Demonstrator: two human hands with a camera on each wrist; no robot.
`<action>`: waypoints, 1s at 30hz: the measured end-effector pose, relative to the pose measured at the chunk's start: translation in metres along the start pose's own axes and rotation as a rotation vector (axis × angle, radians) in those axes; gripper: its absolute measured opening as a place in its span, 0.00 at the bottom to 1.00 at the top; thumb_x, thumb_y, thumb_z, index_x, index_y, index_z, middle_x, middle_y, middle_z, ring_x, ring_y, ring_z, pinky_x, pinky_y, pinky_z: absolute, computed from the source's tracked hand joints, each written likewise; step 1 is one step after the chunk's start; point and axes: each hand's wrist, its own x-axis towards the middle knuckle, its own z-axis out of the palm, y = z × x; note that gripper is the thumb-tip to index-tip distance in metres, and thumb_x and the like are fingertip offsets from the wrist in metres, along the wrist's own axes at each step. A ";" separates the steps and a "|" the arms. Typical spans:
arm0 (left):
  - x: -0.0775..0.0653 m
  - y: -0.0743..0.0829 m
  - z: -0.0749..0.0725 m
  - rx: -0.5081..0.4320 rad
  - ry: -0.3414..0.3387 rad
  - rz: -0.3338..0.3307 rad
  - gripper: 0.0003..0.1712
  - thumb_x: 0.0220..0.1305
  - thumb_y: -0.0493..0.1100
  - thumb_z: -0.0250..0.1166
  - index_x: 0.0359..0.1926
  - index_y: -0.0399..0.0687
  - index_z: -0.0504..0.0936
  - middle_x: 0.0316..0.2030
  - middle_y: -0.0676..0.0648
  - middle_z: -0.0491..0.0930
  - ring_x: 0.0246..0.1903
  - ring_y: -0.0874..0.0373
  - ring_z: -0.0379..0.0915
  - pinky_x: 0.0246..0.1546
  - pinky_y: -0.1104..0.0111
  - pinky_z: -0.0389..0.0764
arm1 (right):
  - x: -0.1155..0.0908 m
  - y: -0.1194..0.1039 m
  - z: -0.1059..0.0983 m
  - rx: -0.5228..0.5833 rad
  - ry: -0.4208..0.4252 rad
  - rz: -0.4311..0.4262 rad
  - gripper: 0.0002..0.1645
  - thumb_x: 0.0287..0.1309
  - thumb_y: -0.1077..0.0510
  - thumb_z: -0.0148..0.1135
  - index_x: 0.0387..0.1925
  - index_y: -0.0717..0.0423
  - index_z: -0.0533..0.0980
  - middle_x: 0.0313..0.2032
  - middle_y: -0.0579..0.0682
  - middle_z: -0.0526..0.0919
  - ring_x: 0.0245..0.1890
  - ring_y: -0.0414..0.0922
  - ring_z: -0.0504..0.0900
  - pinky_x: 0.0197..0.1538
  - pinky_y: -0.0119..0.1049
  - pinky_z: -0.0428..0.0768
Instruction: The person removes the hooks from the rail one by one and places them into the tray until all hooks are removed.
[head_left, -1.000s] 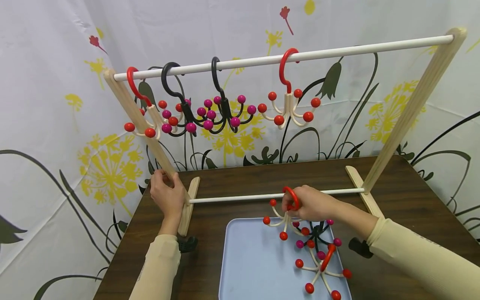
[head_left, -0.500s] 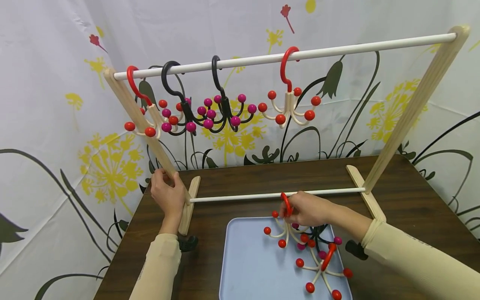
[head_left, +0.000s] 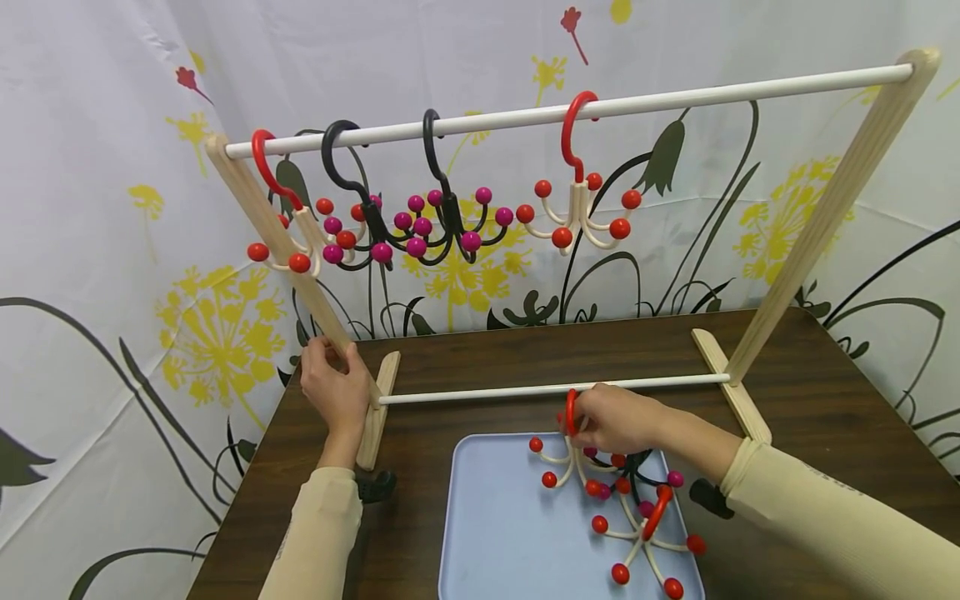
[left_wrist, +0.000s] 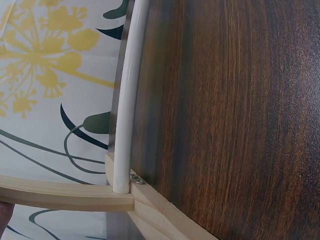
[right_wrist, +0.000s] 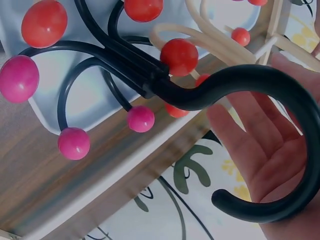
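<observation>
At the rack's left side, my left hand (head_left: 337,387) grips the wooden upright (head_left: 318,308) near its base. Over the tray's far edge, my right hand (head_left: 622,419) pinches a cream multi-armed hook hanger with red ball tips by the bottom of its red hook (head_left: 572,408). Below that hand sits a black hanger (head_left: 637,467) with magenta balls, partly hidden. Its black hook (right_wrist: 300,110) looms before my palm in the right wrist view; whether they touch I cannot tell. Nearer me, another cream hanger (head_left: 643,542) with red balls lies on the blue tray (head_left: 495,533).
From the rack's white top bar (head_left: 697,102) hang a red-hooked hanger (head_left: 300,229) at far left, two black ones (head_left: 375,225), and another red-hooked hanger (head_left: 577,200). A lower white bar (head_left: 465,395) crosses behind the tray. A patterned cloth (head_left: 112,333) covers the background.
My right hand has lowered slightly with the red-hooked hanger, bringing its balls closer to the tray, and the hanger has turned a little. The left hand stays on the upright.
</observation>
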 end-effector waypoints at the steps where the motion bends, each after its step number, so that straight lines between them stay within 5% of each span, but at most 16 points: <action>1: 0.000 0.000 0.000 -0.003 0.003 0.002 0.11 0.55 0.38 0.67 0.37 0.37 0.76 0.29 0.38 0.73 0.30 0.46 0.71 0.29 0.60 0.73 | 0.000 -0.001 0.000 -0.011 -0.004 0.008 0.03 0.55 0.58 0.67 0.30 0.52 0.83 0.23 0.38 0.78 0.22 0.35 0.73 0.28 0.29 0.75; 16: 0.003 0.003 -0.001 -0.026 0.022 0.010 0.12 0.55 0.38 0.67 0.37 0.37 0.76 0.29 0.38 0.73 0.30 0.46 0.72 0.29 0.60 0.73 | -0.015 -0.015 -0.013 -0.106 -0.149 0.202 0.15 0.52 0.47 0.69 0.40 0.47 0.83 0.33 0.37 0.80 0.34 0.37 0.76 0.40 0.38 0.77; 30: 0.000 -0.001 0.000 -0.022 0.008 0.017 0.11 0.55 0.37 0.67 0.37 0.37 0.76 0.28 0.38 0.72 0.29 0.45 0.71 0.30 0.58 0.72 | -0.036 -0.014 -0.039 -0.037 -0.112 0.067 0.16 0.59 0.46 0.63 0.47 0.43 0.82 0.42 0.35 0.82 0.42 0.37 0.79 0.47 0.40 0.78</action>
